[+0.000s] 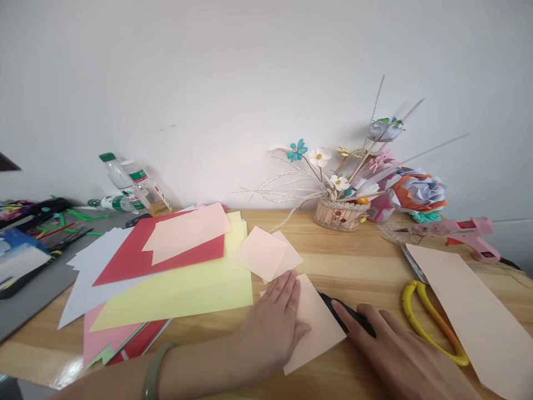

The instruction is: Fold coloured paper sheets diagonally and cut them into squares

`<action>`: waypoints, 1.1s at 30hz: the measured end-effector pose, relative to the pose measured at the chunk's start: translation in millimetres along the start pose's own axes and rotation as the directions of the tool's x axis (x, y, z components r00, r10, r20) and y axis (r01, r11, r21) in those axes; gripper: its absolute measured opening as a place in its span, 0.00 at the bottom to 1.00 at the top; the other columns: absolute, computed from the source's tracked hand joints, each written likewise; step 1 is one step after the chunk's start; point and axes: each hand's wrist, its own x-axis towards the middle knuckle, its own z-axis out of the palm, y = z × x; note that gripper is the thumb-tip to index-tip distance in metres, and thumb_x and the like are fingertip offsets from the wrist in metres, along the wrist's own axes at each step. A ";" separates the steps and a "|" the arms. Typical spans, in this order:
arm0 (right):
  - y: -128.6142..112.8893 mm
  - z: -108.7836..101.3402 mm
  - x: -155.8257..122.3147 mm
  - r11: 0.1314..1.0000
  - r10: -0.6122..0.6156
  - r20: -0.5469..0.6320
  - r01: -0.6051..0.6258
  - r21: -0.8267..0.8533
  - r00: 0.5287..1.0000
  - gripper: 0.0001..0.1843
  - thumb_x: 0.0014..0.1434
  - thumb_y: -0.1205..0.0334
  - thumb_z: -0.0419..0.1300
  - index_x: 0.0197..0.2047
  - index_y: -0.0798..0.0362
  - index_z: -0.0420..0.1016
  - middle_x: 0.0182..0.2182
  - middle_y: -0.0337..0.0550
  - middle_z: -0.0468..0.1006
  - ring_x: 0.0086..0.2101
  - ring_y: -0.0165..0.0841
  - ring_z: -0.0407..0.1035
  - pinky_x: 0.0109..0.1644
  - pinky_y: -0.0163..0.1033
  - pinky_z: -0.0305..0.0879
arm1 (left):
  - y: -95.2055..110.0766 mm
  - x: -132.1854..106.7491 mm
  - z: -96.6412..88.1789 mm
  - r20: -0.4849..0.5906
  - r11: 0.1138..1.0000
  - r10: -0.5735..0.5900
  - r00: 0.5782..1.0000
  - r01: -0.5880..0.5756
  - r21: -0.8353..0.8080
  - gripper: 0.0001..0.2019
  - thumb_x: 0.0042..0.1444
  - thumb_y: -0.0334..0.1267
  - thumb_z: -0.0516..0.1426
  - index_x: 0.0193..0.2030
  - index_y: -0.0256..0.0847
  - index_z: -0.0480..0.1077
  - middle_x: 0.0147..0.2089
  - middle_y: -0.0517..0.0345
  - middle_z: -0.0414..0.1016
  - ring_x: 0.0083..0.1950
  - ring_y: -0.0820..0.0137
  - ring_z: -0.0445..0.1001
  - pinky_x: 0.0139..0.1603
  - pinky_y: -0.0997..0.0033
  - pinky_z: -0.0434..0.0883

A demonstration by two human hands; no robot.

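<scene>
My left hand point(277, 316) lies flat over a pale peach sheet of paper point(316, 322), its fingers stretched out together and pressing on it. In my right hand point(387, 344) is a black utility knife point(352, 316), held low along the right edge of that sheet; its blade cannot be made out. Just beyond my left fingertips, two peach paper squares point(262, 253) overlap on the table. Beside my right hand are yellow-handled scissors point(410, 311), partly under a longer peach sheet point(478, 316).
Stacked red point(208, 244), yellow point(187, 300) and white paper point(95, 261) covers the left of the wooden table point(216, 339). Plastic bottles point(119, 178) are by the wall. A basket point(341, 215) of handmade flowers stands at the back, with a pink glue gun point(474, 233) to its right.
</scene>
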 end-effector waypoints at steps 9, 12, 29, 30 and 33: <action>1.2 -1.1 6.8 1.000 -0.013 -0.015 0.013 -0.010 1.000 0.33 0.46 0.83 0.42 0.56 0.62 0.60 0.33 0.52 0.74 0.27 0.36 0.74 0.23 0.39 0.73 | 0.0 -0.3 2.6 -0.006 1.000 0.002 1.000 -0.002 0.017 0.31 0.66 0.49 0.38 0.64 0.22 0.51 0.67 0.35 0.44 0.69 0.55 0.43 0.65 0.57 0.54; 1.3 -2.1 11.0 1.000 -0.020 -0.034 0.019 -0.022 0.999 0.31 0.47 0.82 0.42 0.55 0.62 0.61 0.35 0.54 0.75 0.29 0.38 0.74 0.23 0.40 0.73 | 0.1 0.0 2.3 0.003 1.000 -0.004 1.000 0.004 0.015 0.31 0.66 0.50 0.38 0.65 0.22 0.50 0.67 0.35 0.43 0.69 0.55 0.43 0.65 0.58 0.54; 8.8 -1.0 16.0 0.999 0.013 0.052 -0.011 -0.033 0.999 0.34 0.48 0.84 0.43 0.59 0.60 0.56 0.35 0.49 0.71 0.29 0.35 0.72 0.20 0.35 0.69 | 0.9 -0.5 1.2 0.019 1.000 -0.007 1.000 0.007 -0.005 0.31 0.66 0.49 0.37 0.65 0.22 0.50 0.67 0.34 0.43 0.69 0.54 0.43 0.65 0.57 0.52; 9.7 -1.2 15.4 0.999 0.026 0.049 -0.024 -0.035 0.998 0.34 0.49 0.83 0.43 0.60 0.60 0.55 0.35 0.49 0.71 0.29 0.36 0.72 0.20 0.35 0.69 | 0.7 -0.2 -0.3 0.022 1.000 -0.006 1.000 0.007 -0.009 0.31 0.66 0.49 0.37 0.65 0.21 0.50 0.68 0.34 0.43 0.69 0.54 0.43 0.65 0.57 0.52; 12.9 -0.2 13.7 0.997 0.079 0.057 -0.079 -0.004 0.995 0.34 0.52 0.82 0.42 0.62 0.59 0.52 0.37 0.50 0.71 0.29 0.34 0.72 0.23 0.37 0.71 | 0.8 0.3 -6.1 0.016 1.000 0.000 1.000 0.001 -0.013 0.31 0.67 0.48 0.37 0.65 0.20 0.49 0.67 0.33 0.43 0.69 0.53 0.43 0.65 0.56 0.53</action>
